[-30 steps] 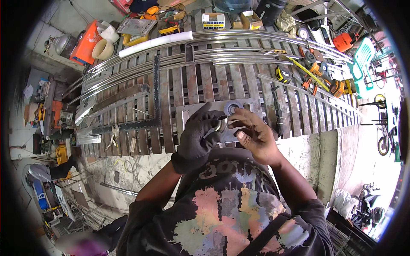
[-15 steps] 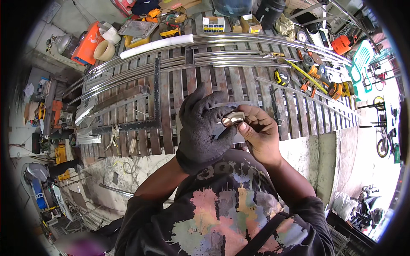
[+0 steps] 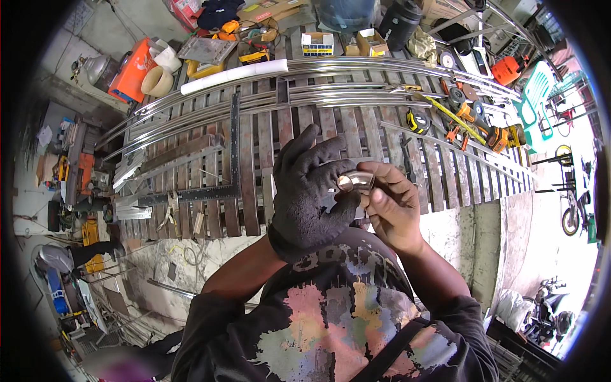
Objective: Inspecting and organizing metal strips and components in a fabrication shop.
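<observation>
A short, curved, shiny metal pipe elbow (image 3: 361, 182) is held between my two hands, in front of my chest at the near edge of the slatted bench. My left hand (image 3: 312, 191) wears a black work glove. Its thumb and index finger close about the elbow's open left end, while the other fingers stay raised and spread. Bare, my right hand (image 3: 396, 205) pinches the elbow's right side between thumb and fingers. A flat, light-coloured piece lies partly hidden beneath the hands; its kind cannot be made out.
Long shiny metal tubes (image 3: 344, 97) lie across the slatted bench (image 3: 256, 143). A black carpenter's square (image 3: 235, 149) and pliers (image 3: 170, 209) lie left. At right are a tape measure (image 3: 417, 121), a yellow rod (image 3: 455, 118) and angle grinders (image 3: 470, 113). Small boxes (image 3: 317, 44) stand at the back.
Both hands and the elbow have shifted slightly right. The elbow has turned a little in my fingers, and my right thumb has moved off its lower edge.
</observation>
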`<state>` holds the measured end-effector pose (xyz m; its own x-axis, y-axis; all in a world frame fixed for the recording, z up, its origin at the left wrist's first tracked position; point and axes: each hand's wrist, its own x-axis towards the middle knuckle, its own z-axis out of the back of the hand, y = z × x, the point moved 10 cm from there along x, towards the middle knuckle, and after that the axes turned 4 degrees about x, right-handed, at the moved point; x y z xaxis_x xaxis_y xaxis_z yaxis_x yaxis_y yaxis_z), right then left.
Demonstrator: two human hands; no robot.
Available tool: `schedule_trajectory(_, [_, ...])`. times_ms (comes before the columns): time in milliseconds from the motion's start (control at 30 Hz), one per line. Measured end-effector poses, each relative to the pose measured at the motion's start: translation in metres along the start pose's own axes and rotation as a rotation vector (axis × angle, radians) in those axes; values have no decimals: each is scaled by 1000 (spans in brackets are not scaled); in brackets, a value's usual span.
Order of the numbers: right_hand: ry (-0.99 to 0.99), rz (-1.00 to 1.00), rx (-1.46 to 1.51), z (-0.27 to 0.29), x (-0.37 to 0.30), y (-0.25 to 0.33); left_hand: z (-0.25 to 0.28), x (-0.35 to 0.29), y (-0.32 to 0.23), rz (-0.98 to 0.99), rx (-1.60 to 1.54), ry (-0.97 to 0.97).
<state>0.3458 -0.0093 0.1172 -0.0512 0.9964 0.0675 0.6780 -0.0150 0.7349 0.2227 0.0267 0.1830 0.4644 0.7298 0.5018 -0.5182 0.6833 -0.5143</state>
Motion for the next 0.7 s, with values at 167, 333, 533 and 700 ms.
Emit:
schedule_trajectory(167, [-143,-123,230,10,5,-15,-6,4,-16,-187,54,5])
schedule_trajectory(333, [-148,-329,388,28,3,-40,3,0,-4,-118,-99,-10])
schedule_trajectory(533, [-285,-248,330,70,-27,-40,-14,-18,29,-54,-219,42])
schedule_trajectory(700, [-540,-127,-199,101,-58,-22,-47,-35,41,-18,-363,221])
